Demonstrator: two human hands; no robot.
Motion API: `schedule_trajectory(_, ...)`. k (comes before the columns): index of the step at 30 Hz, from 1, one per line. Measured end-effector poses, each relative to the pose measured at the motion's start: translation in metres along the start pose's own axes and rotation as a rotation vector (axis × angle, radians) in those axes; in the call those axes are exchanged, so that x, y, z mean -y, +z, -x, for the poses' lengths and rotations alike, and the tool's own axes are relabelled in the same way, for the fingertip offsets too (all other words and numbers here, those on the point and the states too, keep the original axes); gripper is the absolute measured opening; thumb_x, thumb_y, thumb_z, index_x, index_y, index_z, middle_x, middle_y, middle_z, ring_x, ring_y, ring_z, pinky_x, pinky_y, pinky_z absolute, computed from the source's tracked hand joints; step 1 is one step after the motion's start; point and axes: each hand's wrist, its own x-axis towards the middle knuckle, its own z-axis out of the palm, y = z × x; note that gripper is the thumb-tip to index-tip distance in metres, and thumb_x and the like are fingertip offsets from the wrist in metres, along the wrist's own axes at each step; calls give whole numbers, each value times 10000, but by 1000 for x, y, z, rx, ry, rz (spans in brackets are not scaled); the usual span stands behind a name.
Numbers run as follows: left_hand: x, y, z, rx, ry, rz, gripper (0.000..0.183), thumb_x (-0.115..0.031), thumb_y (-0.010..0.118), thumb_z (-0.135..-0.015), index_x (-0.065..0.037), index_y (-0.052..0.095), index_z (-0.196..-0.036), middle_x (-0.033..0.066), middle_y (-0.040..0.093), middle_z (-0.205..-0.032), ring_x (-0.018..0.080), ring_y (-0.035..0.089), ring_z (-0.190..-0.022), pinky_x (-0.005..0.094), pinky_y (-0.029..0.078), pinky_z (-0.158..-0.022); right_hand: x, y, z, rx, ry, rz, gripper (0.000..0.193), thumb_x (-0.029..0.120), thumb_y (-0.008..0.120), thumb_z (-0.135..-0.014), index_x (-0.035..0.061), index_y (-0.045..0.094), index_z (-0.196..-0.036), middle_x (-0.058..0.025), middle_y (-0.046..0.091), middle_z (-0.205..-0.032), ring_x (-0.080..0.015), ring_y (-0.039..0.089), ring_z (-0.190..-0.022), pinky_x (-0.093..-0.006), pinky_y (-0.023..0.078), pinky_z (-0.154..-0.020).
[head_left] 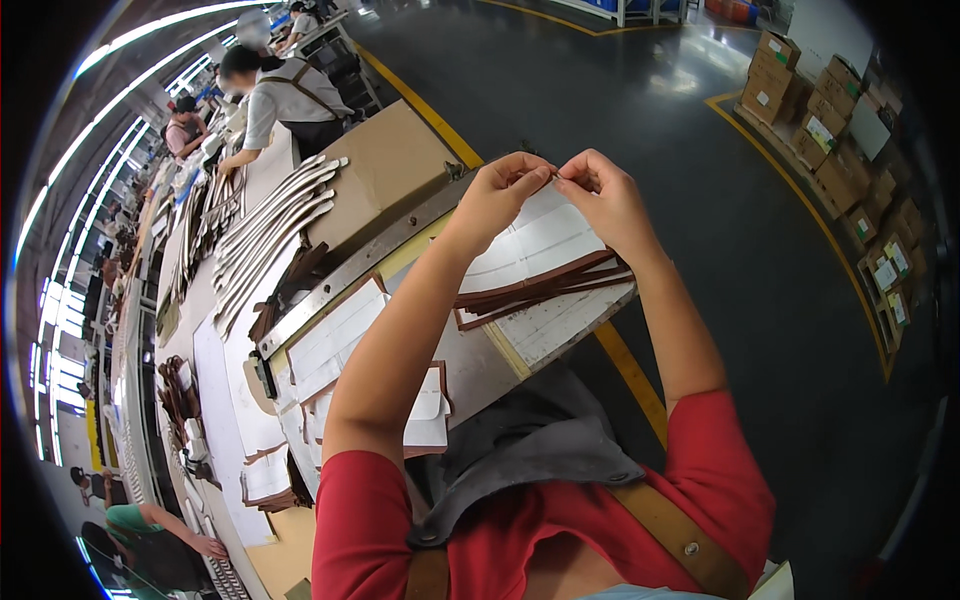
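My left hand (500, 195) and my right hand (608, 200) meet at the fingertips over the far end of the table. Both are closed in a pinch. Whatever lies between the fingertips is too small to make out. Just below them is a stack of white-faced pieces with brown edges (535, 250), slightly fanned at its near side. More white pieces with brown borders (340, 335) lie left of my left forearm. Partly hidden by that arm, another white piece (428, 415) rests near the table's front edge.
Long pale strips (275, 225) lie fanned on the bench at left, beside a large cardboard sheet (385, 180). A co-worker (290, 95) leans over the bench. Another person's hand (208, 546) shows at lower left. Stacked cartons (840, 140) stand across the aisle.
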Motion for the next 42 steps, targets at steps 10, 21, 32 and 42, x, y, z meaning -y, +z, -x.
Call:
schedule_trajectory(10,-8,-3,9,13,23,71,140,-156,553,-934,-34,610,-971,0,605,-902,49,532,-836,174,417,-718,16,-1,1,35,-42,16,140,84,650,-837,20,526,-826,-39,600,-725,-105,565,-673,-257,464,-635)
schedule_trajectory(21,4,-15,38,-126,288,-721,269,-229,630,-861,-14,601,-1021,125,630,-813,190,544,-652,304,456,-623,12,-6,17,-33,-41,-296,255,20,554,-876,45,568,-1130,28,480,-834,-42,461,-743,-185,410,-663)
schedule_trajectory(32,-57,-97,212,81,-310,-1170,202,-59,630,-799,-82,636,-1000,55,604,-914,172,551,-852,294,456,-742,13,90,130,546,106,-223,255,32,572,-849,56,548,-1102,-40,490,-866,-138,529,-761,-274,446,-670)
schedule_trajectory(42,50,4,259,-92,78,-1197,400,-176,645,-798,-62,573,-1175,41,529,-1214,197,494,-1119,355,384,-937,-10,102,113,691,-593,332,166,20,607,-762,3,586,-926,-82,556,-885,-246,581,-830,-335,491,-706)
